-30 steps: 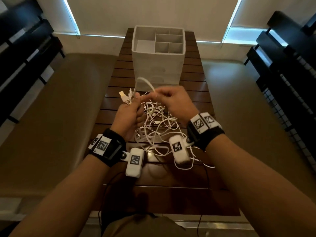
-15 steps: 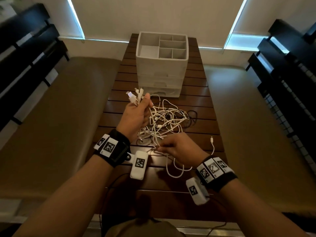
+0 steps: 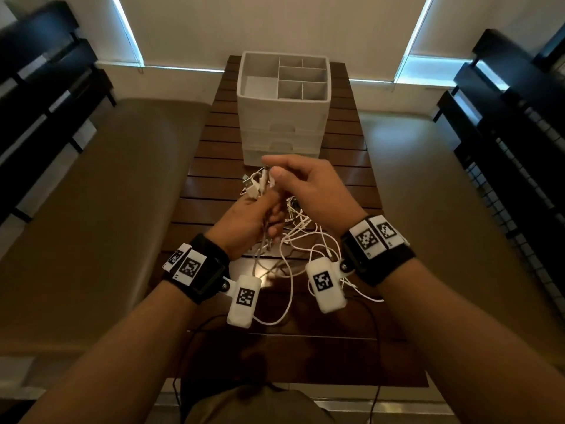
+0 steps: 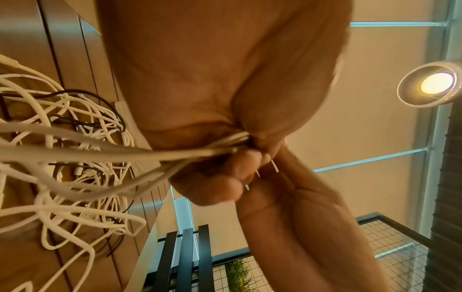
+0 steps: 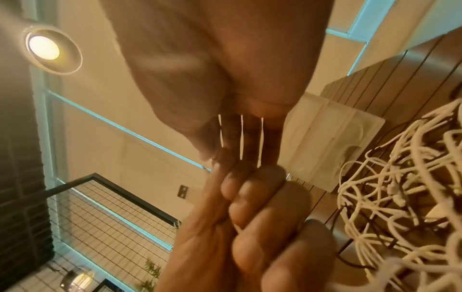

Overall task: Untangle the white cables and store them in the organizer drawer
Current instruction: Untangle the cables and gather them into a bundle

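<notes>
A tangle of white cables lies on the slatted wooden table just in front of the white organizer, whose drawers are closed. My left hand is raised over the tangle and grips a bundle of cable ends, with the connectors sticking up out of the fist. My right hand reaches in from the right and pinches one of those ends between thumb and forefinger. In the left wrist view, several strands run from the left hand's fingers to the heap. In the right wrist view, thin white strands stretch between both hands.
The organizer's open top has several divided compartments. A thin black cable is mixed into the heap. Tan benches flank the table, with dark slatted backs beyond them. Loose white loops trail toward the near table edge.
Half a second ago my right hand was low, near the table's front, on a strand. It has now risen back to the ends in my left hand, which stayed raised.
</notes>
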The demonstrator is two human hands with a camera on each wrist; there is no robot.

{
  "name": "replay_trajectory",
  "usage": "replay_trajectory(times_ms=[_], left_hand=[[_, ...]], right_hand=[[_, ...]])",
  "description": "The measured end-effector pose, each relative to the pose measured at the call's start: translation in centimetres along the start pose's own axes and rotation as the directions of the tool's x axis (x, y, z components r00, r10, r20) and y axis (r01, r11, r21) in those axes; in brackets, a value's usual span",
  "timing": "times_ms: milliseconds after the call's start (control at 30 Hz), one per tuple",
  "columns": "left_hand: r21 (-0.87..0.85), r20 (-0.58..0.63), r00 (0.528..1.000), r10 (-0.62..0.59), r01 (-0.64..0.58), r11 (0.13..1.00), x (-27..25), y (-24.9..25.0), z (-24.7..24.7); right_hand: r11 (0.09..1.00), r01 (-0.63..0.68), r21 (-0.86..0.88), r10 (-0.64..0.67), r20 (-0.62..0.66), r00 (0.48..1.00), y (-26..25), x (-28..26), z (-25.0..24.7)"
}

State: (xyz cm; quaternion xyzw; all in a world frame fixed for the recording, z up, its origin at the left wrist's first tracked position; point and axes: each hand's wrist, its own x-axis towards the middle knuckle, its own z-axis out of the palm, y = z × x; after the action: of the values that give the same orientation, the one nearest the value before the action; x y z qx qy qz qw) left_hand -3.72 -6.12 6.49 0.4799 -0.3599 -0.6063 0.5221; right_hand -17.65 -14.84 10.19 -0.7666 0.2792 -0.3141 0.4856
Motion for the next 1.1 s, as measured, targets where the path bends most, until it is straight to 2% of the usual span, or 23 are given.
replay_trajectory(times_ms=[67,167,267,333,433,500,700,767,833,900,967,1033,1100], left_hand=[[0.011,0.0,1.0,-0.023,0.023,1.0,-0.2,0.1,0.3],[0.084,-0.073,0.996,-0.046,0.052,0.995,-0.3,0.0,0.4],[0.084,-0.156,0.982,-0.107,0.121,0.989,-0.2,-0.5,0.5],[0.09,-0.167,0.979,-0.117,0.134,0.987,-0.4,-0.3,0.4],[0.169,-0.132,0.988,-0.08,0.102,0.98,-0.6,0.6,0.3],[0.21,-0.135,0.988,-0.077,0.104,0.972,-0.6,1.1,0.4],[0.168,-0.288,0.957,0.029,0.02,0.986,0.3,0.5,0.5],[0.104,-0.346,0.937,0.058,-0.023,0.994,0.3,1.1,0.7],[-0.032,-0.372,0.926,0.056,-0.073,0.997,0.1,2.3,0.4],[-0.156,-0.308,0.947,0.098,-0.152,0.976,0.2,3.5,-0.3],[-0.274,-0.229,0.961,0.155,-0.216,0.937,0.5,4.1,-1.1],[-0.353,-0.207,0.961,0.181,-0.246,0.903,0.7,4.4,-1.9],[-0.412,-0.201,0.96,0.194,-0.263,0.872,0.6,4.9,-2.9]], right_hand=[[0.999,-0.015,0.045,0.015,0.003,1.0,-0.2,0.2,0.4],[0.998,0.027,0.051,-0.026,-0.021,0.999,-0.6,-0.2,1.6],[0.994,0.1,-0.041,-0.099,0.021,0.995,-0.9,-0.7,2.7],[0.991,0.113,-0.069,-0.109,0.058,0.992,-1.1,-0.6,2.6],[0.995,0.077,-0.057,-0.07,0.123,0.99,-1.5,-0.3,2.0],[0.986,0.099,-0.131,-0.078,0.158,0.984,-1.5,-0.2,2.2],[0.943,0.193,-0.27,-0.18,0.074,0.981,-1.6,0.6,2.7],[0.932,0.181,-0.314,-0.19,0.002,0.982,-1.3,0.5,3.3],[0.976,0.048,-0.215,-0.049,0.001,0.999,-0.2,0.4,4.0],[0.992,-0.113,-0.054,0.119,0.116,0.986,1.1,0.3,4.7],[0.979,-0.206,0.001,0.2,0.245,0.949,1.9,0.0,5.1],[0.974,-0.227,-0.013,0.219,0.322,0.921,2.2,-0.5,5.3],[0.986,-0.159,-0.047,0.165,0.367,0.916,2.6,-0.9,5.1]])
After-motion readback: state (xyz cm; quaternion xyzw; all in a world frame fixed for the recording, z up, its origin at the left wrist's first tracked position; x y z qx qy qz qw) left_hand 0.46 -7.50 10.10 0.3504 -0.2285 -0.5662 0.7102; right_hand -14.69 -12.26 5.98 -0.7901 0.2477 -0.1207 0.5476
